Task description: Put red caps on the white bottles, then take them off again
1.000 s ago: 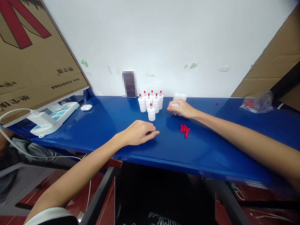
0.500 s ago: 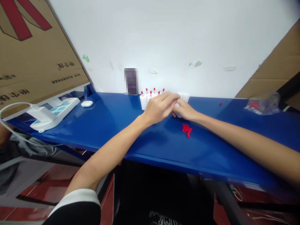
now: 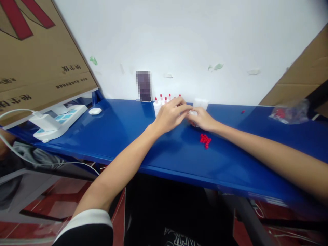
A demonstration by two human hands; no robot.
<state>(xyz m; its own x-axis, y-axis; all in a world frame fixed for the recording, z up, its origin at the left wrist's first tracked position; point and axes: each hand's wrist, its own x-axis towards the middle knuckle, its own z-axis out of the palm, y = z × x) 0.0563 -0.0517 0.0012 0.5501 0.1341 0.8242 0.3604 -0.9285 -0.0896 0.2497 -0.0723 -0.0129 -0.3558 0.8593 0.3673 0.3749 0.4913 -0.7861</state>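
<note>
Wall (image 3: 169, 44): white, with a few worn patches; we see it behind the whole work area.
Desk (image 3: 120, 133): blue and glossy, set along the wall.
Cardboard box (image 3: 43, 58): large, printed, at the left end; we note more cardboard (image 3: 304, 75) at the right end.
Left hand (image 3: 169, 115): fingers bent, tips meeting the right hand on its thumb side; we cannot tell whether they pinch anything.
Right hand (image 3: 201, 119): curled around a white bottle near the far side of the desk; the two hands are together.
Power strip (image 3: 65, 118): white, left on the desk, a charger (image 3: 45, 122) plugged in.
Plastic bag (image 3: 289, 112): clear, right on the desk, red pieces inside.
Capped bottles (image 3: 157, 108): white with red tips, grouped behind the left hand, which hides most of them from us.
Dark upright object (image 3: 144, 86): at the wall, blurred out.
White bottle (image 3: 193, 112): in the right hand, largely hidden; we cannot read its top.
Oval case (image 3: 95, 111): white, near the power strip.
Red caps (image 3: 205, 140): small loose pile, nearer us than the right hand.
Single red piece (image 3: 243, 111): alone, left of the plastic bag.
</note>
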